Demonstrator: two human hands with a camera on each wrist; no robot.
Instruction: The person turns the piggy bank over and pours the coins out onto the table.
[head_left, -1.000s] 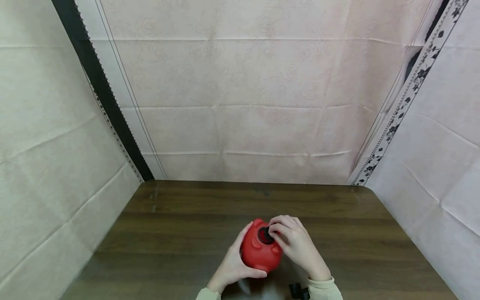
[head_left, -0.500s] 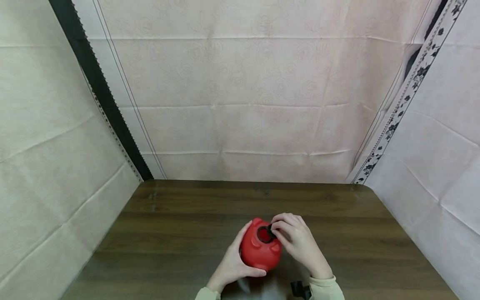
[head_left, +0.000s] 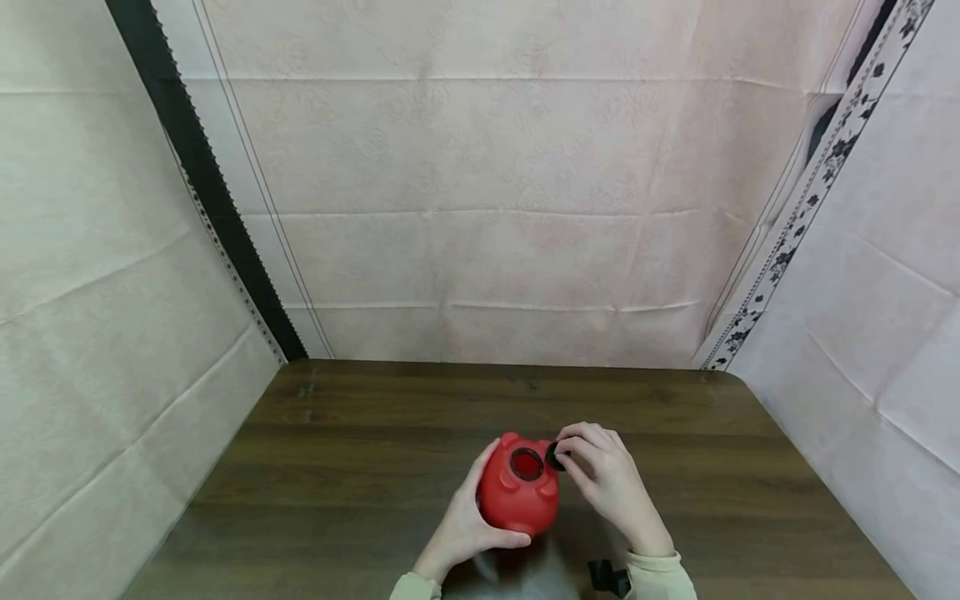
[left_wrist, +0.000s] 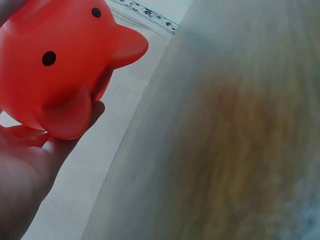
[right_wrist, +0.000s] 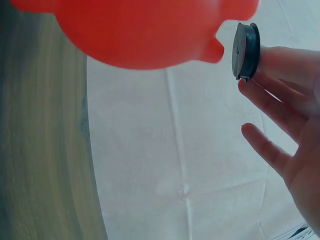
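A round red piggy bank (head_left: 517, 500) is tipped so that its round, dark-rimmed opening (head_left: 527, 465) faces up toward the head camera. My left hand (head_left: 471, 527) grips it from the left side, thumb along the near side. In the left wrist view the piggy bank (left_wrist: 75, 55) shows black eye dots and ears, with fingers of the left hand (left_wrist: 25, 175) beneath it. Just right of the opening, my right hand (head_left: 609, 479) pinches a black round stopper (head_left: 555, 457). The right wrist view has this stopper (right_wrist: 245, 51) edge-on at the fingertips, apart from the piggy bank.
A dark brown wooden table (head_left: 337, 483) lies under the hands. Pale cloth hangs at the back (head_left: 487, 208) and on both sides. A black strap-like piece (head_left: 607, 577) sits at the right wrist.
The black stopper has come away from the piggy bank's opening and moved right with my right hand. The left hand keeps its grip, and the piggy bank has shifted slightly.
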